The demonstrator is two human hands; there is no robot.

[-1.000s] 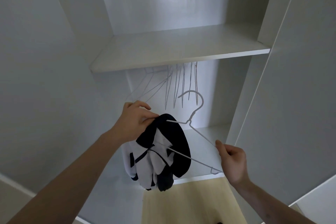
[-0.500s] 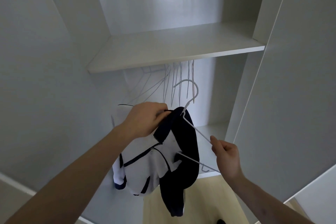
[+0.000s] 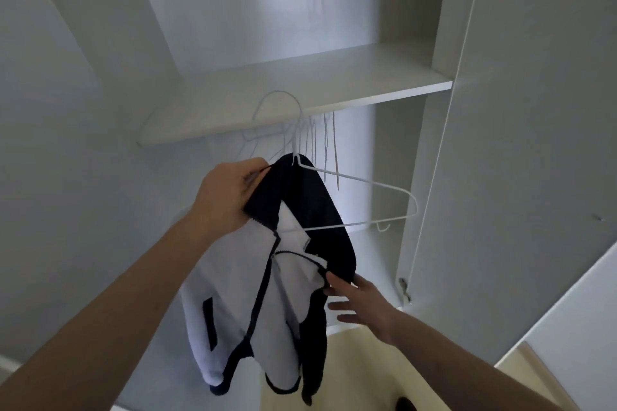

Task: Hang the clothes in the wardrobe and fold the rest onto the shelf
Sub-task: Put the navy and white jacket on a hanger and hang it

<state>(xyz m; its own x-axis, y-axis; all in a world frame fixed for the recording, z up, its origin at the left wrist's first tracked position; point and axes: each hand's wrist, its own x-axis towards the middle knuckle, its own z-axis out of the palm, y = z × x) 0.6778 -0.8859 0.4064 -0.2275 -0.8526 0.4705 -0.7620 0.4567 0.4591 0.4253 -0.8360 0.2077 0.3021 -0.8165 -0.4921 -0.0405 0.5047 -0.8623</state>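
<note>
Hanging is only partway done: the left hand [image 3: 227,197] is gripping the dark collar of the white-and-navy jacket [image 3: 233,294], which is draping over one arm of the white wire hanger [image 3: 364,182] below the shelf [image 3: 300,90]. The right hand [image 3: 364,304] is reaching with fingers spread, touching the loose navy side. Whether the hook is already sitting on a rail I cannot tell. No folded clothes are lying on the shelf.

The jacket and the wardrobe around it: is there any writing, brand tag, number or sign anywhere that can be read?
None can be read.
Jacket, white and dark, held at the collar by the left hand: no print or logo shows; any neck label is hidden in the folds.
Wire hanger: bare.
Shelf and wardrobe door: plain, no stickers or marks.
Right hand: open, holds nothing with text.
</note>
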